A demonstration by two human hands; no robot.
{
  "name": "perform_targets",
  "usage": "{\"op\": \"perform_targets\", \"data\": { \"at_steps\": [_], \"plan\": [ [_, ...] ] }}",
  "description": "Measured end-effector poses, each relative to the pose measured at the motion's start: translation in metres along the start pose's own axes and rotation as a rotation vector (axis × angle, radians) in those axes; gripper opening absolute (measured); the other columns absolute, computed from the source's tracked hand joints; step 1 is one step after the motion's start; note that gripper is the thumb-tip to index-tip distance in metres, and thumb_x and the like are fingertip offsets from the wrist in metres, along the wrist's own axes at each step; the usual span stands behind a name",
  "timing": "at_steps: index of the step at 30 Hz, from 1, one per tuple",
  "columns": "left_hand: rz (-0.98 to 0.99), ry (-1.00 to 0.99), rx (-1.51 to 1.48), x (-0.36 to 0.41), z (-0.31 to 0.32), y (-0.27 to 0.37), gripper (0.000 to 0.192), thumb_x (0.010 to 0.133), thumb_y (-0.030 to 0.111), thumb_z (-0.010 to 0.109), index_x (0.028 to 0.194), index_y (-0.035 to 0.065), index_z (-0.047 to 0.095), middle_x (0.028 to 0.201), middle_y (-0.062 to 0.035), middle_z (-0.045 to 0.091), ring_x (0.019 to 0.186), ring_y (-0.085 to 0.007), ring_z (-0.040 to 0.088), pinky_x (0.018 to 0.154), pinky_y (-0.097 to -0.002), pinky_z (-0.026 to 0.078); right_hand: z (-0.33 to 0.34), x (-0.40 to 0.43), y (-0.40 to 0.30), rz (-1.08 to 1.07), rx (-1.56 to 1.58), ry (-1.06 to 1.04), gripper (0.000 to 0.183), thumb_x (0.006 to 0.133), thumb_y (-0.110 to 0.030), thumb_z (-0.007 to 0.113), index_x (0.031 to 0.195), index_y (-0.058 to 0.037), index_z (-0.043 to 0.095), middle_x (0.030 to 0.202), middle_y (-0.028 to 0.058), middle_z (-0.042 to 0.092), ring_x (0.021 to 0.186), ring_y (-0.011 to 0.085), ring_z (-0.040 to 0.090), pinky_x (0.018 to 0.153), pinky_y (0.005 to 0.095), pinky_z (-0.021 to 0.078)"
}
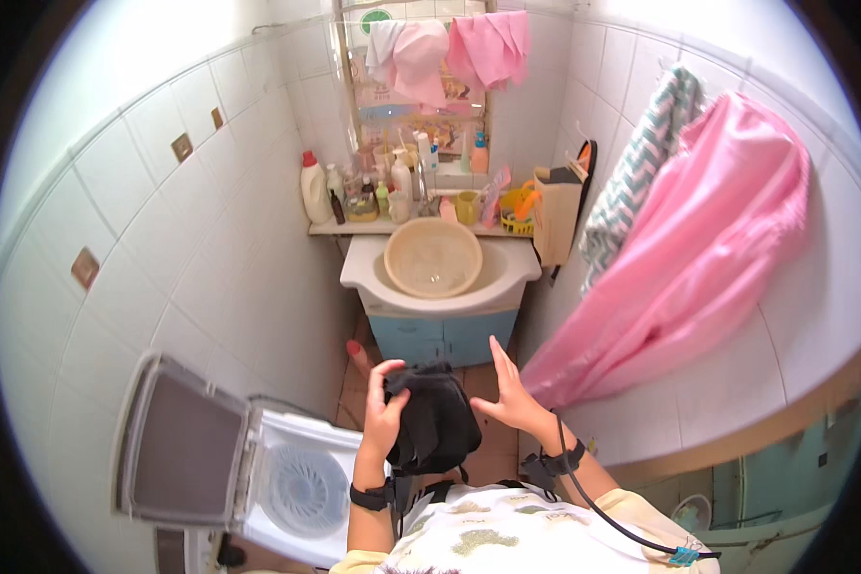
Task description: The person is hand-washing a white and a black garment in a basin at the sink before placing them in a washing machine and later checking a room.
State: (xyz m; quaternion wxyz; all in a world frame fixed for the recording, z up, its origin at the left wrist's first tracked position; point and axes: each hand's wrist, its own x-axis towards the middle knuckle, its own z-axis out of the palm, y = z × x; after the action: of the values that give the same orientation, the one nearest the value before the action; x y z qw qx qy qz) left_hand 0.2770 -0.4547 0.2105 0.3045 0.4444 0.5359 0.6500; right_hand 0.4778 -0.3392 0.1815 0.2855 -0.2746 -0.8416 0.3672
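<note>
A black fabric bag (436, 420) hangs in front of my waist. The fingers and thumb of my left hand (385, 405) pinch its upper left edge. On its other side my right hand (508, 391) is raised, palm towards the bag, with fingers and thumb apart and nothing in them. The bag's underside is hidden. Beyond it stands a white washbasin (502, 269) on a blue cabinet (412, 341). A beige plastic basin (433, 258) rests in the sink; whether it holds water is hard to tell.
To my left is a washing machine (373, 438), its lid (184, 438) raised and its ribbed tub (305, 488) exposed. Bottles and cups crowd the shelf (323, 229) behind the basin. A pink garment (689, 251) and a zigzag-patterned cloth (642, 161) hang along the right wall.
</note>
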Motion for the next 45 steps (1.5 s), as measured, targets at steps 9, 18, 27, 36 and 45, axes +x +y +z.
{"op": "perform_targets", "data": {
  "at_steps": [9,18,27,36,45],
  "plan": [
    [-0.209,-0.659,0.144,0.132,-0.011,0.005,0.042,0.075,-0.003,0.052,0.115,0.0023,0.042,0.107,-0.0059,0.05,0.105,-0.0166,0.047,0.093,-0.0271,0.034,0.026,0.13,0.069,-0.076,-0.009,-0.311,0.088,0.06,-0.02,0.075,0.134,-0.018,0.028,0.139,0.0084,0.028,0.131,0.0378,0.014,0.102,0.0569,0.0131],
    [-0.088,-0.324,0.077,0.223,-0.052,-0.028,0.04,0.075,-0.004,0.052,0.113,0.0016,0.042,0.102,-0.0107,0.056,0.1,-0.0175,0.053,0.088,-0.0271,0.037,0.038,0.227,0.151,0.103,-0.188,-0.311,0.039,0.06,-0.019,0.073,0.093,-0.0065,0.057,0.089,0.0172,0.06,0.089,0.0345,0.055,0.074,0.04,0.0437],
    [0.019,-0.076,0.193,0.347,-0.044,-0.056,0.041,0.076,-0.004,0.052,0.115,0.0014,0.043,0.114,-0.0144,0.054,0.108,-0.023,0.05,0.094,-0.0303,0.035,0.0,0.363,0.189,0.262,-0.032,0.324,0.018,0.067,-0.004,0.062,0.08,-0.0022,0.049,0.071,0.0181,0.057,0.071,0.0372,0.055,0.06,0.0344,0.0439],
    [-0.059,-0.098,0.676,0.375,-0.054,-0.186,0.046,0.068,-0.012,0.049,0.111,0.0036,0.045,0.116,-0.0196,0.048,0.111,-0.0364,0.043,0.094,-0.0379,0.035,0.005,0.383,0.304,0.306,0.167,-0.09,0.044,0.076,-0.016,0.063,0.115,-0.0036,0.048,0.11,0.0181,0.054,0.103,0.0327,0.051,0.09,0.0361,0.0391],
    [-0.158,-0.465,1.187,0.386,-0.019,-0.267,0.082,0.063,0.005,0.066,0.135,0.0112,0.026,0.138,-0.0215,0.021,0.128,-0.0426,0.017,0.101,-0.0545,0.019,0.052,0.38,0.334,0.545,-0.345,-0.554,0.087,0.075,-0.035,0.063,0.14,-0.0115,0.01,0.143,0.0232,0.003,0.128,0.0444,0.014,0.099,0.0546,0.0237]
  ]
}}
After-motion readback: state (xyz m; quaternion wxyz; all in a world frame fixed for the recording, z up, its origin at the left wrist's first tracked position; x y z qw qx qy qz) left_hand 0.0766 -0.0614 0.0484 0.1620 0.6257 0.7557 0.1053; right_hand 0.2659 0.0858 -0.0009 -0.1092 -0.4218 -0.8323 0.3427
